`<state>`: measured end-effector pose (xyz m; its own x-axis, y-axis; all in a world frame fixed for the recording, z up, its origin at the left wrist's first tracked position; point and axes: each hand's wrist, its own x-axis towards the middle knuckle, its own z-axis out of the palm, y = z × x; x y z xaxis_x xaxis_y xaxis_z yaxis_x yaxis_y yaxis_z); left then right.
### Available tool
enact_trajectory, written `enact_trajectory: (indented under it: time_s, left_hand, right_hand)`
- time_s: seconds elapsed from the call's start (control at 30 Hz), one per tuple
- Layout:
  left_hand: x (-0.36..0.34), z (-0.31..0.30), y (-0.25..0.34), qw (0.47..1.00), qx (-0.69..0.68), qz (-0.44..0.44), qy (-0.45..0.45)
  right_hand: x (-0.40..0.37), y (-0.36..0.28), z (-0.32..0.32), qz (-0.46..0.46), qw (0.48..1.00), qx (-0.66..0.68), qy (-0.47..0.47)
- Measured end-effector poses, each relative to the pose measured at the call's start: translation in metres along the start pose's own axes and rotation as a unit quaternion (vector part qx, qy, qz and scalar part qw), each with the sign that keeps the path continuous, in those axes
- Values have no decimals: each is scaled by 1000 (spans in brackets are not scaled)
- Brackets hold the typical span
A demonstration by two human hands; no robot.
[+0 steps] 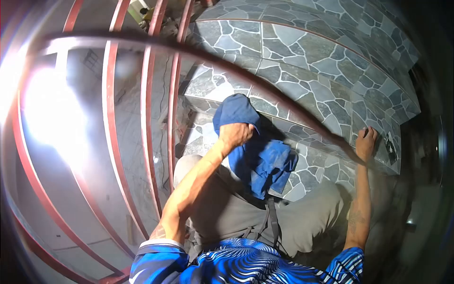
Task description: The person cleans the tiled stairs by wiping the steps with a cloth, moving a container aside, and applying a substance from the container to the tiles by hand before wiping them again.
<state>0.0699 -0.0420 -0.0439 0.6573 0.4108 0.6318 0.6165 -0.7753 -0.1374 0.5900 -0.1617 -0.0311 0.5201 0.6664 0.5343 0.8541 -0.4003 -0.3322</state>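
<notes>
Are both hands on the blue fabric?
No, only the left hand holds the blue fabric; the right hand is apart, by patterned tiles.

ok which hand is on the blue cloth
The left hand: it grips the blue cloth, while the right hand is well apart from it, out by the right end of the stone-patterned steps.

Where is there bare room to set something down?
The stone-patterned tiles beyond the dark rail look bare, bordered left by red bars. It is crowded around the left hand, which holds a blue cap-like item beside blue cloth.
</notes>
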Motion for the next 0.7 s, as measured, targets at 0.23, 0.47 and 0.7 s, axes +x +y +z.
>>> enact_trajectory:
  time_s: [0.23, 0.47, 0.7]
  left_hand:
    - [-42, -7, -138, 928, 34, -294, -225]
    - [42, 7, 28, 909, -138, -263, -293]
    - [34, 0, 40, 871, -143, -423, -206]
  right_hand:
    - [2, 6, 3, -46, 999, -5, 21]
    - [7, 14, 15, -53, 997, -20, 43]
    - [4, 23, 9, -50, 998, -28, 17]
